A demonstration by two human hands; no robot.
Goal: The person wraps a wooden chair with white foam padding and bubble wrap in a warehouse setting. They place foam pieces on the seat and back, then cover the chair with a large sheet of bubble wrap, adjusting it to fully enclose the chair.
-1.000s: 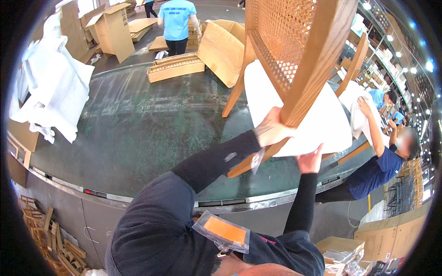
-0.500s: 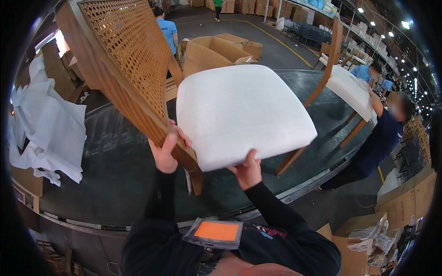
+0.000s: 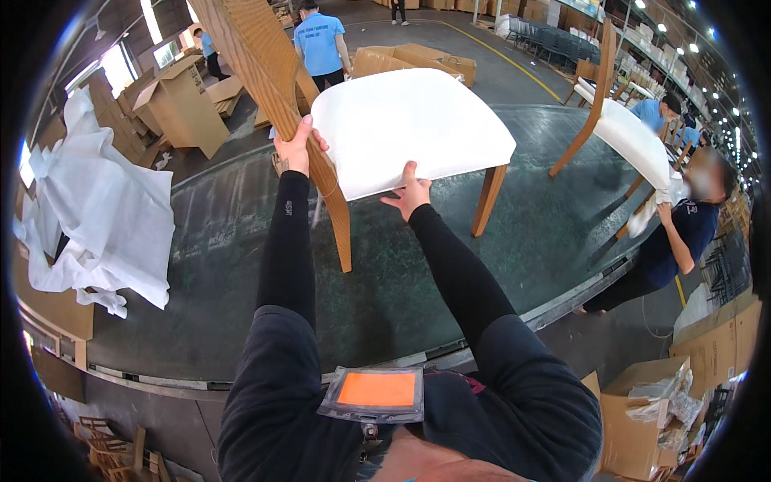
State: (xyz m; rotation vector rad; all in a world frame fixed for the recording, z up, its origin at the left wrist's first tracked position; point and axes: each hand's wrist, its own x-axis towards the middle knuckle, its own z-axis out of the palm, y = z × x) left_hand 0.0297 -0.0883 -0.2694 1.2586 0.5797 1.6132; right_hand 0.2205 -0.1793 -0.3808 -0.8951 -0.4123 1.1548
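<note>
In front of me a wooden chair (image 3: 426,132) with a white padded seat stands or is held over a dark green work surface (image 3: 385,297). My left hand (image 3: 296,147) is wrapped round its brown back post, just above the seat's corner. My right hand (image 3: 412,193) grips the near side edge of the seat, thumb on top and other fingers below. Both arms are stretched forward. Whether every leg touches the surface is hidden.
A second white-seated chair (image 3: 632,136) stands at the right, where a person in dark clothes (image 3: 683,241) holds white material. White wrapping sheets (image 3: 112,209) drape at the left. Cardboard boxes (image 3: 183,108) and a person in blue (image 3: 320,44) are beyond; an open box (image 3: 638,426) sits lower right.
The chair has moved farther from me and turned slightly, with both hands still on it. My arms have straightened. The person at the right has lowered a hand beside the second chair.
</note>
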